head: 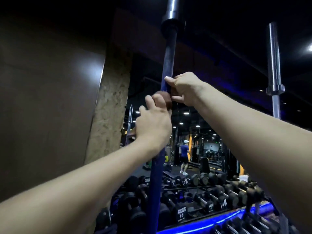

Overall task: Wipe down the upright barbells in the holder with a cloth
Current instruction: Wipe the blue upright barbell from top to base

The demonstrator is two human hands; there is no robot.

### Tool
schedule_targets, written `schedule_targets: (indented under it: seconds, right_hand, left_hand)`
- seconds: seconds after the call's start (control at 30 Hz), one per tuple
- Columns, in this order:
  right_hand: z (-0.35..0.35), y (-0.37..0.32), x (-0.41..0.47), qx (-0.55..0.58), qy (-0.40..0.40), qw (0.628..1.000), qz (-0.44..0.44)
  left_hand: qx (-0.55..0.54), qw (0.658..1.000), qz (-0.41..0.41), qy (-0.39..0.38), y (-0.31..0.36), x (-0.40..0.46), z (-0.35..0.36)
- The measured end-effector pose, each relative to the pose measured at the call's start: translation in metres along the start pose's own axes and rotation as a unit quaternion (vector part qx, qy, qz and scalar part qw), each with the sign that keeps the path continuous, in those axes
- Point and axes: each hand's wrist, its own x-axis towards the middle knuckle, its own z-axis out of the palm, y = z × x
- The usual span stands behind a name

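My right hand [184, 89] is curled around the barbell [167, 65], thumb pressed against the front of the shaft, so the bar stands steady while I work on it. Just below, touching it, my left hand [152, 123] pinches a small brown cloth [164, 98] against the same shaft; the fingers are bunched round the wad to keep it pressed on the metal as it rubs. Both arms reach up and forward because the part I am cleaning sits about head height, under the dark collar and the shiny sleeve at the top.

The bar runs on down past my left wrist, and its foot and the holder are out of sight, so I cannot say how it is seated. A second barbell [274, 65] stands upright well apart to my right, untouched, and I judge it comes next. Behind the bars lie rows of dumbbells [211, 188], and farther off a person [184, 156] stands on the gym floor.
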Motion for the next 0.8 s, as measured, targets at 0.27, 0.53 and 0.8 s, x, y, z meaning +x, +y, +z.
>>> schedule_targets:
  seconds: [0.27,0.53,0.8]
  right_hand:
    - [0.003,-0.003,-0.013,0.048,-0.010,0.999,-0.018]
    - [0.000,0.021,-0.025,0.104,-0.067,0.992,-0.005]
    - [-0.002,0.041,-0.047,0.234,-0.066,0.970,0.027]
  left_hand:
    - [0.073,0.991,-0.024,-0.112,-0.015,-0.067,-0.003]
    - [-0.008,0.999,-0.034,-0.013,0.000,0.009,-0.006]
    - [0.101,0.991,0.011,-0.089,-0.014,-0.070,0.004]
